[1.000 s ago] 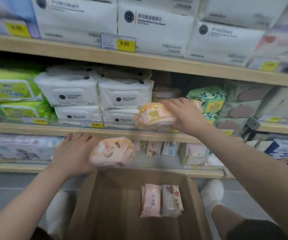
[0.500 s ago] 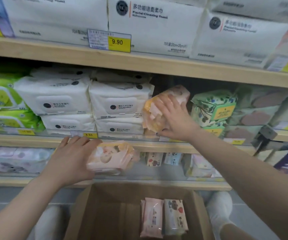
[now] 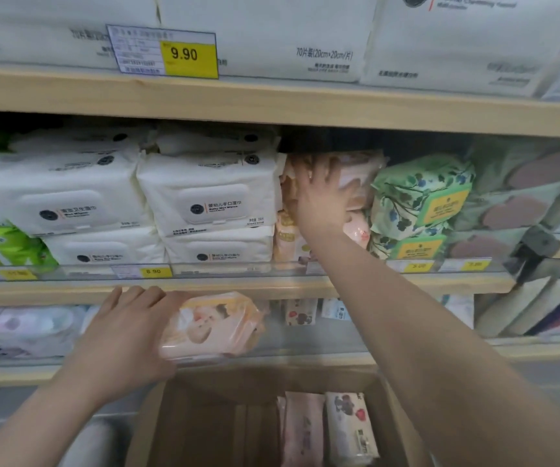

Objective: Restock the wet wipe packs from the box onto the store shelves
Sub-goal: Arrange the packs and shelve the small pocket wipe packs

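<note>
Since half a second ago the right hand (image 3: 322, 197) has gone deeper into the middle shelf (image 3: 238, 288), and its peach wet wipe pack (image 3: 359, 178) now sits in the gap between the white baby wipe packs (image 3: 209, 193) and the green floral packs (image 3: 420, 200). Right hand: palm flat on the pack's front, fingers spread over it, pressing rather than wrapped round — no closed grip visible. Pack is on top of other peach packs (image 3: 287, 237) already in that slot; its top edge is close under the upper shelf board (image 3: 305, 106).

Left hand (image 3: 127, 335): much where it was, below the middle shelf edge, gripping a second peach pack (image 3: 214, 326) by its left end, fingers over the top. That pack is held in the air, roughly level, above the rear of the cardboard box (image 3: 150, 423) and in front of the lower shelf.

Box contents visible — two small packs standing side by side at the right: a pink one (image 3: 302, 429) and a white one with red print (image 3: 349, 426), touching each other.

Yellow price tag reading 9.90 (image 3: 189, 55) on the upper shelf edge; a smaller tag reading 8.90 (image 3: 154, 272) on the middle shelf rail.
</note>
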A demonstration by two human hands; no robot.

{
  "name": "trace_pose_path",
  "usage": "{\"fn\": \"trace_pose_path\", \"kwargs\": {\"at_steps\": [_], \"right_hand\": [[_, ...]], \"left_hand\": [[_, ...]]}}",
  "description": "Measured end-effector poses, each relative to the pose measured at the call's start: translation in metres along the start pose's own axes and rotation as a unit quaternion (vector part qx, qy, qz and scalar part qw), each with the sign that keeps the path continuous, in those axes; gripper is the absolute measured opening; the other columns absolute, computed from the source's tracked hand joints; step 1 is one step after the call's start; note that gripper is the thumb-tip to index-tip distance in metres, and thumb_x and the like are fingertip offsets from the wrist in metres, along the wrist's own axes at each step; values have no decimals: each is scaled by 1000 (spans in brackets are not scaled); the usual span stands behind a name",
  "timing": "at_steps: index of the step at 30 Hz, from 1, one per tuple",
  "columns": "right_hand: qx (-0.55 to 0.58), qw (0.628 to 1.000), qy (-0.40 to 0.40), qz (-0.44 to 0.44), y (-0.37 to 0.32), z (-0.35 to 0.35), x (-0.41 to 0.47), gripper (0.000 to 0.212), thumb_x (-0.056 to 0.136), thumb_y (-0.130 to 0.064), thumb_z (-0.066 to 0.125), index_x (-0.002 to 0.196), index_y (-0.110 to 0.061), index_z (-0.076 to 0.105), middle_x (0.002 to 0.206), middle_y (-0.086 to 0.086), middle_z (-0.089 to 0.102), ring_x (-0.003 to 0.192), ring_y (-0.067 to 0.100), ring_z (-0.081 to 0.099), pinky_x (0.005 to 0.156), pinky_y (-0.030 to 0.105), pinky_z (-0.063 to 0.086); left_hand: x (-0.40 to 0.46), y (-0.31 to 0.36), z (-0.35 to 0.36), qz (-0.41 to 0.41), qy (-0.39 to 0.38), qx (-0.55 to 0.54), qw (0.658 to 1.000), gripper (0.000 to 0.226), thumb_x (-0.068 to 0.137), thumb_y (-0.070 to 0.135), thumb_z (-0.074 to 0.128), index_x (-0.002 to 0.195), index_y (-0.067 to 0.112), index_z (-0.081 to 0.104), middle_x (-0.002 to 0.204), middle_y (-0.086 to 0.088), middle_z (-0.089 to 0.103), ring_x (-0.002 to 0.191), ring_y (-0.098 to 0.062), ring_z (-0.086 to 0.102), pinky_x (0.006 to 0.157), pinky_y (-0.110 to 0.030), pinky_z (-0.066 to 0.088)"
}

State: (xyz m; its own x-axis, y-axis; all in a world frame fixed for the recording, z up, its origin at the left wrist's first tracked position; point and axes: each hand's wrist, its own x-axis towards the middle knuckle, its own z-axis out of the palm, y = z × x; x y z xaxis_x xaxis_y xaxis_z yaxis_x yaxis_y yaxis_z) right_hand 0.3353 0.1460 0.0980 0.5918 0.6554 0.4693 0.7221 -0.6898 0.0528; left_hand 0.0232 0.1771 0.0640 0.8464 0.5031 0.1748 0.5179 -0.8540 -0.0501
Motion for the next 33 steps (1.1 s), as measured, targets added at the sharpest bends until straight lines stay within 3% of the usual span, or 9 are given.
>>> {"fn": "trace_pose_path", "kwargs": {"at_steps": [4,9,12,15,21,26,29,31,33], "right_hand": [[-3,1000,16,2,2,13,6,67,86,-30,58,143,-25,23,151,16,26,140,37,21,100,69,24],[190,969,127,-92,34,3,-44,60,88,-36,60,139,-18,33,147,18,32,135,37,32,104,54,36],[352,926,-36,-130,46,-23,-101,62,90,-47,50,143,-18,33,152,8,27,139,22,27,112,37,26],[335,895,-194,-222,44,-49,-146,87,74,-69,51,145,-22,32,151,-1,31,137,15,29,114,34,25],[278,899,-241,-239,58,-71,-179,95,57,-48,82,139,-29,38,130,-6,51,115,13,50,91,29,44],[362,872,-300,-138,100,-95,-170,85,53,-34,91,129,-26,53,125,-11,55,114,4,49,91,9,35],[407,853,-312,-92,126,-112,-163,79,56,-23,91,126,-23,56,123,-15,53,113,0,47,83,-6,30],[430,837,-331,-76,133,-117,-162,76,57,-20,90,125,-24,56,120,-20,53,113,-3,47,83,-6,31],[424,832,-351,-69,128,-119,-163,78,57,-22,90,127,-25,54,119,-25,50,116,-4,46,85,-5,31]], "left_hand": [[5,0,2,6,9,-1,1000,85,31,50,64,113,35,49,78,10,53,75,-24,56,74,-46,51],[13,1,5,9,12,3,1000,81,34,56,55,110,29,58,80,8,56,80,-26,59,76,-46,49],[17,14,0,5,4,1,1000,83,33,55,54,112,29,58,83,6,58,85,-26,60,78,-44,48],[20,43,-15,12,-43,-26,999,92,40,65,35,124,31,50,101,4,60,104,-24,53,86,-38,40],[14,100,-25,29,-71,-160,984,102,39,83,45,130,36,41,122,7,56,112,-18,49,94,-32,40],[13,112,-33,8,12,-255,967,86,47,60,80,123,36,48,124,11,52,115,-13,47,94,-26,36],[14,101,-41,-77,65,-410,907,90,47,57,84,125,31,48,120,18,50,111,-1,47,90,-17,36],[9,102,-46,-110,5,-543,833,86,50,50,85,125,34,46,112,23,53,99,9,53,78,-8,41],[6,112,-45,-105,-39,-627,771,62,60,37,78,116,30,52,103,18,63,90,2,62,68,-8,47]]}}
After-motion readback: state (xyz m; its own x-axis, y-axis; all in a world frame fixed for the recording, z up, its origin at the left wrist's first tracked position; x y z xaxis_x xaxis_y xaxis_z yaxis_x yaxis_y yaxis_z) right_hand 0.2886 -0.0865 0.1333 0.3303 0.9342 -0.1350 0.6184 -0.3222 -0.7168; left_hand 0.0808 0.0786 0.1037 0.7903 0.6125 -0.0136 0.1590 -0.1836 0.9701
